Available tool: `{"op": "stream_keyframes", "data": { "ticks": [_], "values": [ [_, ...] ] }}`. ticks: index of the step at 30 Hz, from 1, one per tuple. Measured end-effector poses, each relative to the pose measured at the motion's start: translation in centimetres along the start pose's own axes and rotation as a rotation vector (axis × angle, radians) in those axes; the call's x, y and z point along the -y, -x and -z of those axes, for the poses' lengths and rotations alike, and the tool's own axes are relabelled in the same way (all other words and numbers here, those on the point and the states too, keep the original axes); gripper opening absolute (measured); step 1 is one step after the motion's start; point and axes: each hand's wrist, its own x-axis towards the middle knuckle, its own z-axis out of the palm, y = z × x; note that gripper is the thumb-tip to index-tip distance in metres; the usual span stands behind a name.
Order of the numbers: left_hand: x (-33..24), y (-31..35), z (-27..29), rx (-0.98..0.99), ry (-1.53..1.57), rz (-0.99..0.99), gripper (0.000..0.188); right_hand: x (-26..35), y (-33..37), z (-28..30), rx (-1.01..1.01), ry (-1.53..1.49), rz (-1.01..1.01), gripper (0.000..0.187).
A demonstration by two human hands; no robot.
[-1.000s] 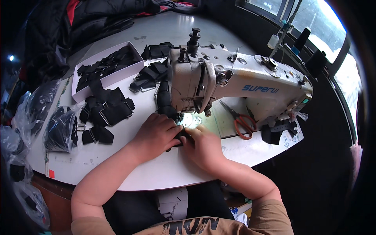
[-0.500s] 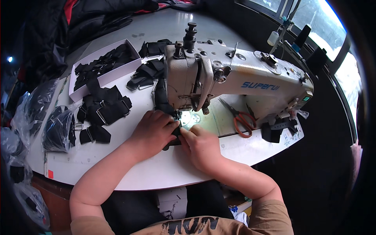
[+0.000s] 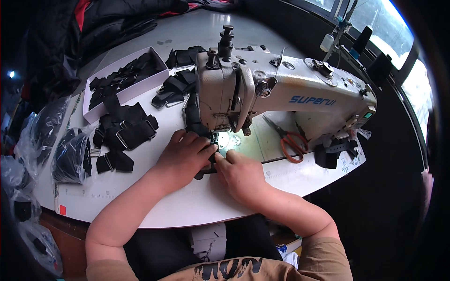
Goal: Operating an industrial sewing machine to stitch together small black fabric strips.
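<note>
A white sewing machine (image 3: pixel 276 89) stands on the table, its lamp shining on the plate around the needle. At the presser foot (image 3: pixel 214 136), my left hand (image 3: pixel 185 153) presses a black webbing strap (image 3: pixel 212 165) with bent fingers. My right hand (image 3: pixel 241 174) pinches the same strap just in front of the foot, thumb and fingertips together. Both hands are close, almost touching, and they cover most of the strap. More black webbing (image 3: pixel 192 114) lies behind the foot, left of the machine head.
Orange-handled scissors (image 3: pixel 293 145) lie under the machine arm. A white box (image 3: pixel 140 86) of black pieces stands at the far left. Black straps with metal buckles (image 3: pixel 129 129) and clear plastic bags (image 3: pixel 70 154) lie left. Dark webbing (image 3: pixel 328 154) sits at the right edge.
Almost nothing differs. Both hands keep their grip at the presser foot, with only a slight shift of the fingers; the whole view has moved a little.
</note>
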Motion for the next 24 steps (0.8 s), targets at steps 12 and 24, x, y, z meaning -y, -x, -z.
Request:
{"op": "stream_keyframes", "data": {
  "ticks": [12,24],
  "values": [
    [0.1,-0.2,0.1,-0.046,-0.034,-0.003,0.042,0.0,-0.8,0.4,0.021,-0.016,-0.010,0.023],
    [0.7,-0.5,-0.5,-0.064,-0.081,0.003,0.039,-0.1,-1.0,-0.1,0.025,-0.008,0.033,0.030]
  ]
}}
